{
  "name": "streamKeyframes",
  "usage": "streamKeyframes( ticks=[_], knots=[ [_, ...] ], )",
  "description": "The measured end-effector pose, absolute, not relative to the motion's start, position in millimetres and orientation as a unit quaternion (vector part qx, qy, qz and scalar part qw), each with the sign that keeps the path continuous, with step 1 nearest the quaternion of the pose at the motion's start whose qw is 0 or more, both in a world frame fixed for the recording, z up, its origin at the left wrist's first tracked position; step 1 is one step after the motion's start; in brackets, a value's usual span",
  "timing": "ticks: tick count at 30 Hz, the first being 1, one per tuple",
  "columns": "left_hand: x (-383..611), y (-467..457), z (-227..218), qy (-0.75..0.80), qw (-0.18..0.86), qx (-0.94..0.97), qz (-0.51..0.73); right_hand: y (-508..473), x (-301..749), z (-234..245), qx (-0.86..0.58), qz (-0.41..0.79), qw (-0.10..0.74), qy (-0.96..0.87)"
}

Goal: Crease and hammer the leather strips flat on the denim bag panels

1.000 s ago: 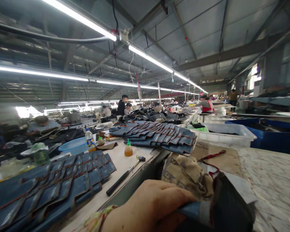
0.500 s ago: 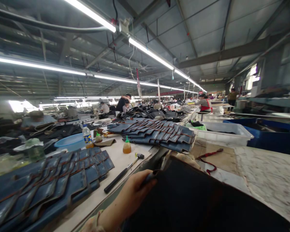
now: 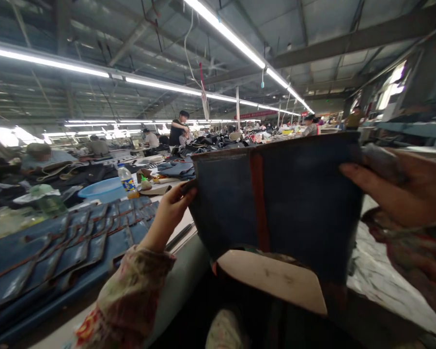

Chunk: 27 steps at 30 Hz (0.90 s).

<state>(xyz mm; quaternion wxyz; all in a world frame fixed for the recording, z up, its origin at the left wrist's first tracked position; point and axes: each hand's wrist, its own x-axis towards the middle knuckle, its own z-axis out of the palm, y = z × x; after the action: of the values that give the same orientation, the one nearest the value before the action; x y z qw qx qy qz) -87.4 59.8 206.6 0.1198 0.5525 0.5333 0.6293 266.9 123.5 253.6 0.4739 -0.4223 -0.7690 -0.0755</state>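
Note:
Between my two hands a dark blue leather-like panel (image 3: 308,194) with a reddish-brown strip down it is held up, its lower edge curving inward. My left hand (image 3: 172,208) pinches the panel's left edge near the top corner. At the upper right corner my right hand (image 3: 399,189) is closed on the panel, thumb on the near face; its other fingers are partly hidden and blurred. Below the panel shows a beige rounded board (image 3: 269,278). Overlapping blue panels (image 3: 58,261) with brown strips lie on the table to the left of my left hand.
A bottle (image 3: 126,179) with a blue cap and a light blue basin (image 3: 101,188) stand beyond the overlapping panels. A green-tipped squeeze bottle (image 3: 144,182) is close by. Dark material is heaped farther back, where a person in black (image 3: 178,131) stands.
The panel has been raised and turned, so its strip now shows. My right hand has come into view on its right corner. My left hand has moved left and up; the view has tilted downward.

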Motion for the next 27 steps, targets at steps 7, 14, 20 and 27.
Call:
streamKeyframes(
  ticks=[7, 14, 20, 27],
  knots=[
    [-122, 79, 161, 0.543, 0.206, 0.47, 0.665, 153, 208, 252, -0.282, -0.108, 0.457, -0.837],
    [-130, 87, 59, 0.579, 0.406, 0.432, 0.559, 174, 182, 190, -0.334, -0.075, 0.248, -0.906],
    [-98, 79, -4, 0.534, 0.551, 0.443, 0.464, 203, 202, 126, -0.392, -0.028, 0.115, -0.912],
    [-85, 85, -20, 0.517, 0.609, 0.421, 0.429, 193, 270, 55, -0.446, 0.008, 0.088, -0.891]
  ],
)
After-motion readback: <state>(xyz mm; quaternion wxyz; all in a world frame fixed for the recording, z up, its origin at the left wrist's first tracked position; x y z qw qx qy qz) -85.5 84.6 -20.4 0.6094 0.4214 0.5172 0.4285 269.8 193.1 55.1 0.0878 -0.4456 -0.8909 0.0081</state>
